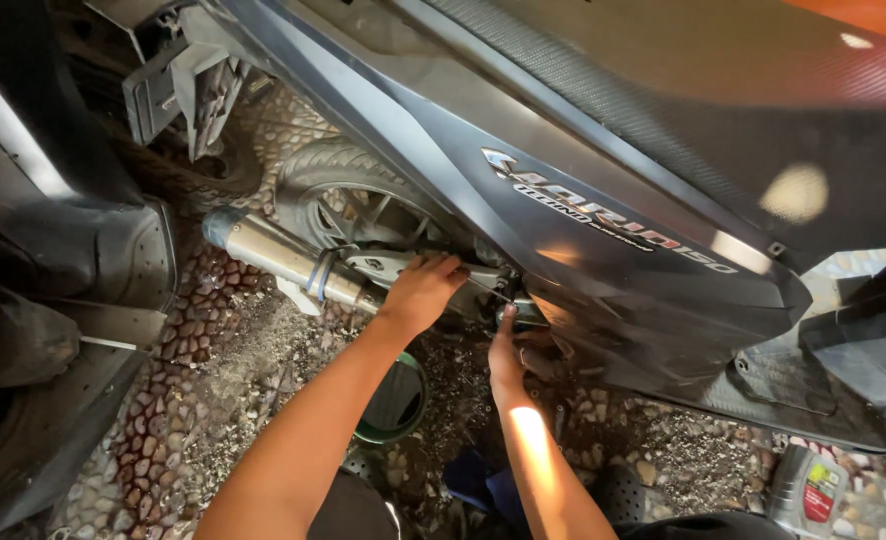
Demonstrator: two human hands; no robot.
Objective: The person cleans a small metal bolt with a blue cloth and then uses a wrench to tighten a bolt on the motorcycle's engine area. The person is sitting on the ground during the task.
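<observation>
Left hand (421, 290) grips the stiff metal engine casing (393, 265) beside the exhaust pipe (283, 258), right hand (506, 350) pinches a small fitting underneath, probably oily and slippery, grip unclear.

Grey bottle (806, 490), red-green label, bottom right on gravel.

left hand (421, 290) on scooter (603, 230), right hand (506, 352) beneath

hands: 2 (421, 290) (506, 355) | scooters: 2 (603, 190) (43, 250) | exhaust pipe: 1 (283, 258) | rear wheel: 1 (348, 195) | green basin: 1 (395, 405) | oil bottle: 1 (806, 490)
</observation>
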